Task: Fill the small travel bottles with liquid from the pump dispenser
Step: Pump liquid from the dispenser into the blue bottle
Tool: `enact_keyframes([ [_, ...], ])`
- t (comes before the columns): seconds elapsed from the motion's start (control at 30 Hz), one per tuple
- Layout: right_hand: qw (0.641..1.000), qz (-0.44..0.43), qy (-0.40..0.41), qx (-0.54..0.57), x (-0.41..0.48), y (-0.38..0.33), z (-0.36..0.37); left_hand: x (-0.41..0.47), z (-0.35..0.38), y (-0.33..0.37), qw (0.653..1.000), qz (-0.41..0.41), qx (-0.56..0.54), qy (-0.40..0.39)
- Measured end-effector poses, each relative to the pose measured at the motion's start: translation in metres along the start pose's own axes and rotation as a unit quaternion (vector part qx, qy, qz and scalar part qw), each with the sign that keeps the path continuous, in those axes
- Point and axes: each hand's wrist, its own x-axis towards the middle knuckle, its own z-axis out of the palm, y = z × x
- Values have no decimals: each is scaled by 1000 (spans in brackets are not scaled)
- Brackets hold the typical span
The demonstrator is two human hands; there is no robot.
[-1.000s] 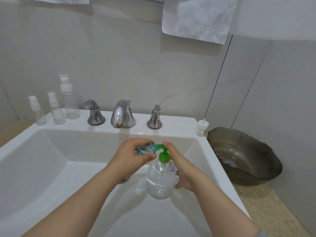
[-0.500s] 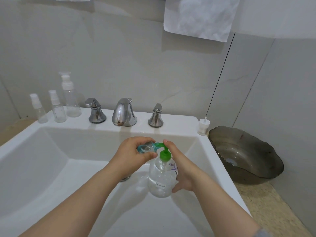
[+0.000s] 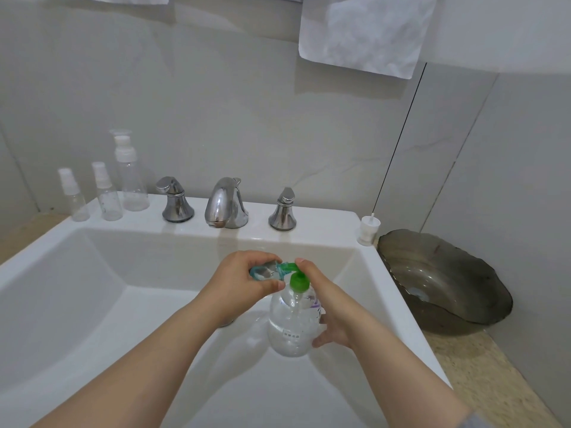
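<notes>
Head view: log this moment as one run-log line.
phase: fill | left hand: holds small bottle at pump spout | right hand: grips pump dispenser, finger on pump head | place: over sink

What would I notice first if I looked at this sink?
Two hands over the white sink: the left hand holds a small bottle at the green spout of a pump bottle, which the right hand grips. Three clear bottles stand on the sink's back left corner, and a dark glass bowl sits on the counter to the right.
</notes>
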Motion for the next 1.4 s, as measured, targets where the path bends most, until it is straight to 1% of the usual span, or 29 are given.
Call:
enact_keyframes([
  [0.17,999,17,-30,2,-1,-4,-3,0,-3,3,1000,22,0,19],
  [0.33,999,19,-34,19,0,-6,-4,0,-2,4,999,31,12,29],
  [0.53,999,24,-38,6,4,-4,-3,0,-2,5,999,34,21,34],
  [0.9,999,6,-43,18,6,-4,-4,-1,0,4,999,24,-7,25],
  [1.17,999,-9,-38,26,8,-2,-6,-1,1,1,1000,12,9,7],
  [1.27,1000,-1,-29,9,6,-1,-4,-1,0,1,1000,13,1,9],
  [1.4,999,20,-43,7,6,-4,-6,1,-2,2,999,18,1,34],
])
